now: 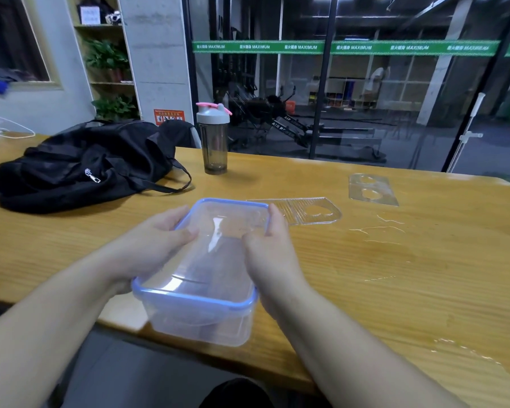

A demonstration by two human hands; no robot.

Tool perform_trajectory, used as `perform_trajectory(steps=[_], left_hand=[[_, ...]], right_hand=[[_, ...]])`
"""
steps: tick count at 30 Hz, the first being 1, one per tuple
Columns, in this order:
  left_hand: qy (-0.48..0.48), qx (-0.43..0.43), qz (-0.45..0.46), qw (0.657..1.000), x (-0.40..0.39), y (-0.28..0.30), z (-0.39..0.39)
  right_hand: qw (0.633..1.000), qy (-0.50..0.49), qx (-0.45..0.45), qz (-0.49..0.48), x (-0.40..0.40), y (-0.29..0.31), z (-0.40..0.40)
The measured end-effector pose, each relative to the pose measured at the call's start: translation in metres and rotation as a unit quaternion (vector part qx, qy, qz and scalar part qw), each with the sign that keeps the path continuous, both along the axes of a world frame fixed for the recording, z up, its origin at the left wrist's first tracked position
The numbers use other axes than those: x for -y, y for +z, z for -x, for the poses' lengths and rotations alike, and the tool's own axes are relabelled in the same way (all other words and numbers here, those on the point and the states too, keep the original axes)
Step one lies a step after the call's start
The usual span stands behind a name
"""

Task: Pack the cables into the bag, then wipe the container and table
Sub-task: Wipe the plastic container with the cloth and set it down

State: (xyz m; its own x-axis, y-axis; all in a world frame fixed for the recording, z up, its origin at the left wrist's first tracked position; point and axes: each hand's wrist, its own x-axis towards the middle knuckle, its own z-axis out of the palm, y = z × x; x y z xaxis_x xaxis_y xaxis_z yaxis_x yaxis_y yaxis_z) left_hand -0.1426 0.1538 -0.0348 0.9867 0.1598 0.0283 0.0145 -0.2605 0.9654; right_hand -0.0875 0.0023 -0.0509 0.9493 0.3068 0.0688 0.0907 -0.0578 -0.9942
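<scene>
Lying near the tabletop's point(365, 290) far left corner is a black bag point(80, 169), a bottle point(215, 139) just right of it by the far edge. At the near edge, the left grip point(156, 245) and right grip point(270, 254) each grasp a side of the container point(198, 290), raised and tilted. Two clear panels point(309, 210) point(371, 189) lie farther right, with wet streaks point(374, 231) nearby.

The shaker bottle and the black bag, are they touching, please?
Apart: the head view shows bare tabletop between the shaker bottle and the black bag.
</scene>
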Motion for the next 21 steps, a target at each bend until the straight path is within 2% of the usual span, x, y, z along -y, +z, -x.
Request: perform_trajectory(steps=[5, 6, 8, 10, 11, 15, 21], left_hand=[[-0.013, 0.047, 0.032, 0.998, 0.006, 0.001, 0.002], [-0.011, 0.049, 0.006, 0.999, 0.007, 0.002, 0.001], [0.02, 0.056, -0.15, 0.987, 0.004, 0.002, -0.002], [0.029, 0.082, -0.3, 0.95, 0.006, 0.006, -0.003], [0.02, 0.098, -0.333, 0.938, 0.01, 0.008, -0.002], [-0.036, 0.129, -0.367, 0.921, 0.034, 0.013, 0.01], [-0.139, 0.143, -0.408, 0.891, 0.054, 0.018, 0.013]], right_hand=[[0.999, -0.012, -0.01, -0.032, 0.0, -0.005, 0.003], [0.999, -0.01, -0.007, -0.032, 0.0, -0.004, 0.002], [1.0, -0.005, 0.0, -0.021, 0.001, -0.002, 0.002], [1.0, -0.01, -0.002, -0.025, 0.0, -0.001, 0.001], [0.999, -0.015, -0.011, -0.03, 0.0, -0.001, 0.0], [0.997, -0.008, -0.05, -0.057, 0.007, 0.005, -0.005], [0.998, 0.006, -0.061, -0.032, 0.021, 0.02, -0.011]])
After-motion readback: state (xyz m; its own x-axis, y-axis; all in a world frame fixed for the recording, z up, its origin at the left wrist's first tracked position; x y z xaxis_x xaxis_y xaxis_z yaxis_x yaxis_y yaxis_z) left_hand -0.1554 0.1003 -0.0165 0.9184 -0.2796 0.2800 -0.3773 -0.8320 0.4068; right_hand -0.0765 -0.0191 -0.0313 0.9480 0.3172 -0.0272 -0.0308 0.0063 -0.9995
